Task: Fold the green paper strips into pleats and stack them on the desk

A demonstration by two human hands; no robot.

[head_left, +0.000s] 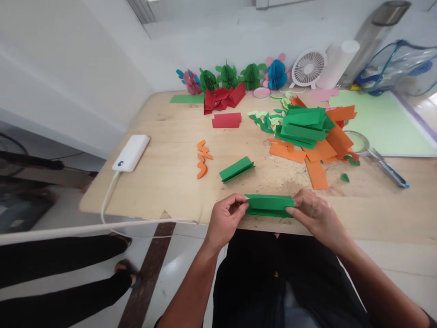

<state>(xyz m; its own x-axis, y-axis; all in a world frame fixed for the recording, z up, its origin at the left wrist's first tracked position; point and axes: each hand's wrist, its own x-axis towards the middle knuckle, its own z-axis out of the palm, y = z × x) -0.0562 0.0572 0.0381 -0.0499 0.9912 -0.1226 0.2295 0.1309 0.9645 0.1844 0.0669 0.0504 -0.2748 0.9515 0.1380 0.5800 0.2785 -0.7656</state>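
Note:
A folded green paper strip (269, 205) lies level between my two hands at the table's front edge. My left hand (226, 218) pinches its left end between thumb and fingers. At the right end, my right hand (316, 216) holds it the same way. Just beyond my left hand rests another folded green piece (236, 169). Two wavy orange cutouts (202, 166) sit to its left. Further back is a folded red piece (226, 120). A pile of green folded papers (303, 125) lies over orange papers (317, 173) at the right.
Paper figures (228, 76) and a small white fan (309, 68) line the wall. A white power bank (131, 153) with a cable is at the left. Scissors (387, 167) lie at the right, near a pale green sheet (392, 123). Another person's legs (64, 259) show at lower left.

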